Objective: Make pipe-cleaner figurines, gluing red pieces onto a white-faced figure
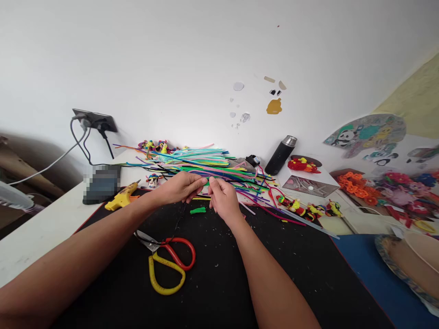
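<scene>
My left hand (183, 187) and my right hand (222, 198) meet above the back of the black mat (219, 292), fingertips nearly touching. Both are closed in a pinch, and a bit of green pipe cleaner (207, 181) shows between them; its rest is hidden by the fingers. Just below, a small folded bundle of green pipe cleaner (198, 210) lies on the mat. Nearer to me are scissors (152, 274) with one red and one yellow handle. A large pile of coloured pipe cleaners (195, 157) spreads behind my hands.
A yellow glue gun (120, 199) and a dark, blurred-out device (102, 185) lie at the left, below a wall socket (94, 119) with cables. A black flask (279, 156) leans near the wall. Small colourful figures (297, 208) lie at the right, near a white box (308, 183).
</scene>
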